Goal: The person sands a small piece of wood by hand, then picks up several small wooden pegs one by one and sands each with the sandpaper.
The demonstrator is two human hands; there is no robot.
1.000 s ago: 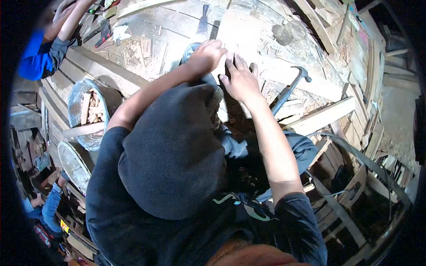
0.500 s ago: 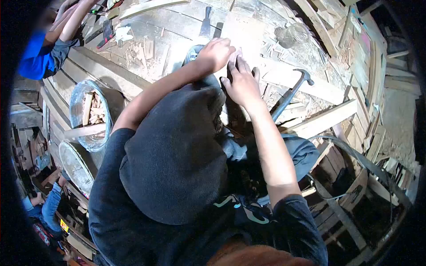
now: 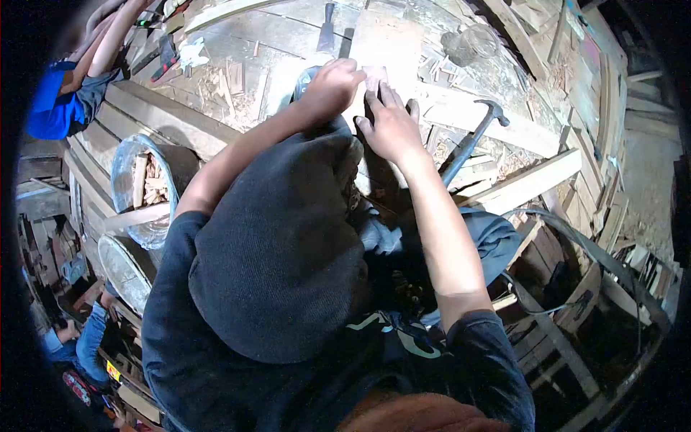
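My left hand [image 3: 332, 90] is closed in a fist above the bright work area, and what it may hold is hidden. Beside it, my right hand [image 3: 394, 129] lies palm down with fingers stretched and thumb apart. Its fingertips touch a small flat wood piece [image 3: 375, 74], which rests on a pale board [image 3: 389, 43]. To the right lies a claw hammer [image 3: 471, 142] with a blue-grey handle. Beyond my left hand is a flat-bladed tool with a dark handle [image 3: 327, 30], perhaps a chisel. A dark cloth hood or cap [image 3: 281, 245] blocks much of the middle view.
Two buckets stand at left; one bucket [image 3: 115, 180] holds wood scraps. A long beam [image 3: 169, 115] runs beside it. Another person's blue sleeve [image 3: 56, 101] is at upper left, another person at lower left. Wood offcuts and a cable [image 3: 576, 245] lie at right.
My left hand has shifted slightly left and down. More of the small wood piece shows beyond my right fingertips. My right hand stays nearly in place, and the whole view has shifted slightly.
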